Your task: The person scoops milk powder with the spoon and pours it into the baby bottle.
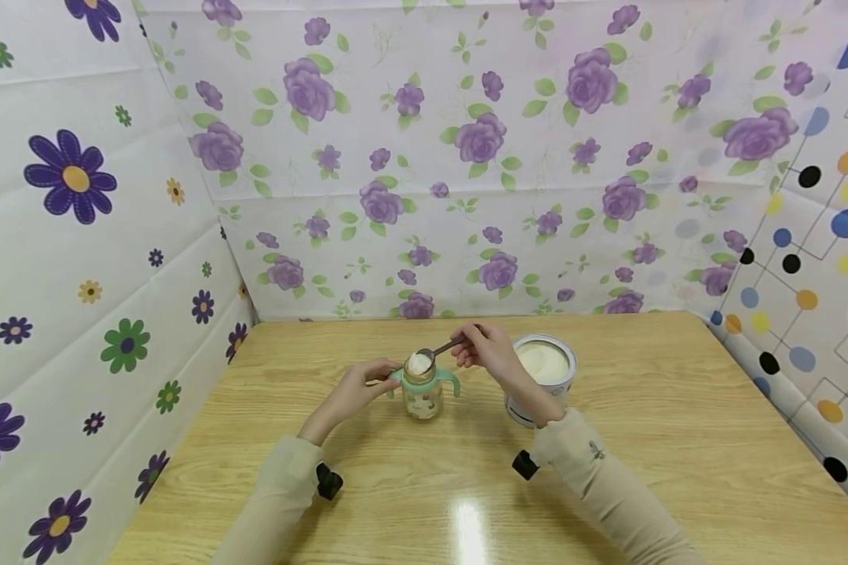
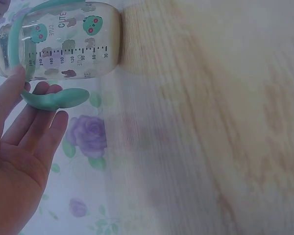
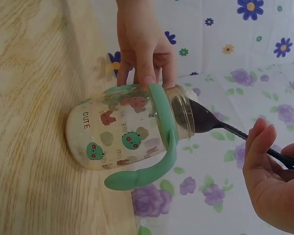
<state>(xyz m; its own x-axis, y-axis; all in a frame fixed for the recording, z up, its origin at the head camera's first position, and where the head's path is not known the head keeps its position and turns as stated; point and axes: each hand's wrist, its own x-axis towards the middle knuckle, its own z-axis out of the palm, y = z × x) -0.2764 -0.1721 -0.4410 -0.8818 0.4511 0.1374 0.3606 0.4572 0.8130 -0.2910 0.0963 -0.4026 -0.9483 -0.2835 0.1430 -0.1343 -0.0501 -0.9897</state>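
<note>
A clear baby bottle [image 1: 422,404] with a mint-green collar and two handles stands upright on the table, its mouth uncovered. My left hand [image 1: 359,391] grips the bottle's left handle [image 2: 59,99], thumb near the collar and fingers behind. In my right hand [image 1: 493,359] is a dark spoon [image 3: 225,126], held by the end of its handle. The spoon's bowl rests at the bottle's mouth, with a heap of white powder [image 1: 419,363] on it. Printed cartoon figures and a measuring scale cover the bottle's glass. Beside my right wrist stands an open can [image 1: 558,392] of pale powder, partly covered by my forearm.
The wooden table [image 1: 410,486] reaches back to a wall cloth with purple roses [image 1: 480,137]. Patterned cloths also hang at the left and right sides. Each wrist carries a small black camera, such as the left one [image 1: 329,481].
</note>
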